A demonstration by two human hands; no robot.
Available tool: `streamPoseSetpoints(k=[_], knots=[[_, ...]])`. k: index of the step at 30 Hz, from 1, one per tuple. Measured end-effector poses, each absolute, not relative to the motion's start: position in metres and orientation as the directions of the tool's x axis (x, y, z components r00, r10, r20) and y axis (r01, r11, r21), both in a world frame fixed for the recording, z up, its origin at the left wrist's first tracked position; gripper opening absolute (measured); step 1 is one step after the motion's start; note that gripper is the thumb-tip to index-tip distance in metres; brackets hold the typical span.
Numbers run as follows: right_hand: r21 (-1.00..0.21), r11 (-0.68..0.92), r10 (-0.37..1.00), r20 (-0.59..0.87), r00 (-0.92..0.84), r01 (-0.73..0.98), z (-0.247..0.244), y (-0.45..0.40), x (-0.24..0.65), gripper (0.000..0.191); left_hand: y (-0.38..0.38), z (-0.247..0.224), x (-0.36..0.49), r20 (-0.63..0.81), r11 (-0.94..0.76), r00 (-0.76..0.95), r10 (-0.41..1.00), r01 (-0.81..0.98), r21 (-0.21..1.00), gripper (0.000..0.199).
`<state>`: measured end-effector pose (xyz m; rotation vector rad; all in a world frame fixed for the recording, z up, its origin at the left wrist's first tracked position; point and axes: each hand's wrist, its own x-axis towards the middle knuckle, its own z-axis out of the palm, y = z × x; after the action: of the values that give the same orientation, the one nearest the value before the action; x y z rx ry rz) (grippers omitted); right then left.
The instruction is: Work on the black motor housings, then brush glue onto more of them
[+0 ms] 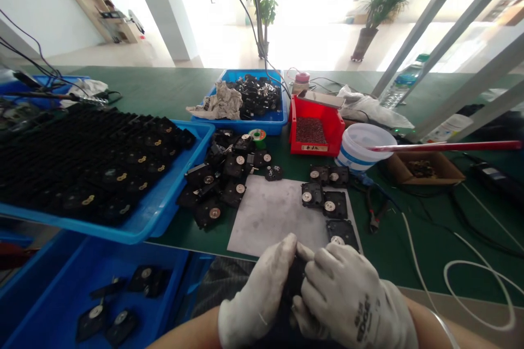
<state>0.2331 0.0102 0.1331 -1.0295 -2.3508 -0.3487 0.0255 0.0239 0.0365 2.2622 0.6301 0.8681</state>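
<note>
From where I stand, the white paper sheet point(274, 212) on the green tabletop point(164, 87) is the handiest landmark. Just off its near edge, the person's two gloved hands meet around a dark, mostly covered black part point(295, 278). The left hand point(257, 294) is partly closed, its fingers nearly straight and together, gripping the part's side; the right hand point(344, 289) has its fingers curled in on the other side.

Along the sheet's right side sit small black plastic mechanisms with silvery discs point(334, 205), some on it, some reaching past its edge. Left of the sheet is a loose heap of similar black units point(235, 166), and beyond that a blue plastic tray point(164, 218) packed with rows of black units point(102, 163). Behind the sheet are a red plastic bin of small brownish pieces point(315, 144) and, right of that, a translucent white bucket with a blue band point(360, 147).
</note>
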Motion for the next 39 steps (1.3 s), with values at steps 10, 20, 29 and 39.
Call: streamPoseSetpoints(k=[10,20,29,39], knots=[[0.057,0.698,0.579,0.542,-0.609,0.714,0.137,0.018,0.248,0.053,0.037,0.089,0.04,0.137,-0.162,0.7,0.701,-0.03,0.986,0.048],[0.098,0.74,0.581,0.404,-0.706,0.665,0.141,0.015,0.248,0.028,0.037,0.117,0.075,-0.478,0.612,0.546,0.688,-0.082,0.787,0.034],[0.051,0.665,0.589,0.577,-0.565,0.745,0.127,0.018,0.245,0.045,0.025,0.066,0.046,0.029,-0.038,0.444,0.895,0.013,0.999,0.046],[0.045,0.632,0.606,0.594,-0.53,0.774,0.128,0.005,0.24,0.039,0.025,0.077,0.047,0.163,-0.211,0.506,0.847,0.038,0.977,0.053]])
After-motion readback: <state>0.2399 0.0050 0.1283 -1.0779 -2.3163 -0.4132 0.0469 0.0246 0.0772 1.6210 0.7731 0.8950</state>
